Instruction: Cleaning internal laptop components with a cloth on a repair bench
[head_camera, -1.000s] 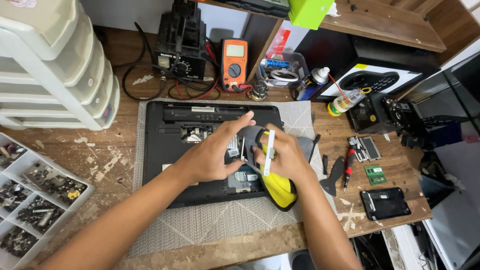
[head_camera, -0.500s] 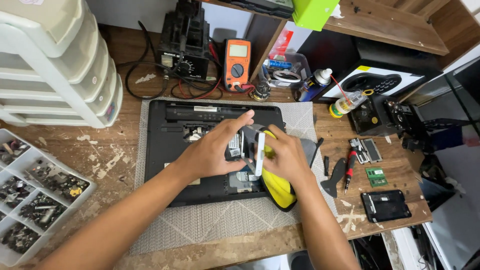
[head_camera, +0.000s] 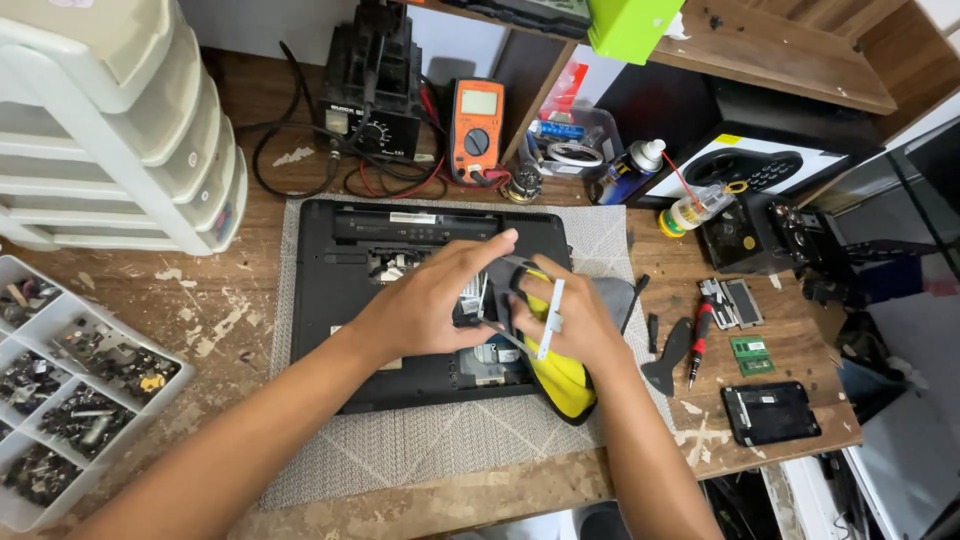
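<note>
An opened black laptop base (head_camera: 345, 300) is laid bottom-up on a grey mat (head_camera: 400, 450) spread over the wooden worktop (head_camera: 210, 310). The left hand (head_camera: 430, 300) is held over the middle of the base, its fingers stretched toward the right; whether its grip is closed on anything cannot be told. The right hand (head_camera: 565, 320) is placed just beside it, its grip closed around a yellow-and-black tool (head_camera: 565, 385), and a thin white strip (head_camera: 550, 320) is seen lying across its fingers. Both hands are met above the open compartment of the base.

At the left edge a parts tray (head_camera: 60, 400) full of small metal pieces is set, with stacked pale drawers (head_camera: 120, 130) behind it. An orange multimeter (head_camera: 475, 125) and a black soldering station (head_camera: 370, 110) are stood at the back. To the right, a red-handled screwdriver (head_camera: 698, 345), a green memory module (head_camera: 750, 355) and a black drive (head_camera: 770, 412) are laid well apart from the hands
</note>
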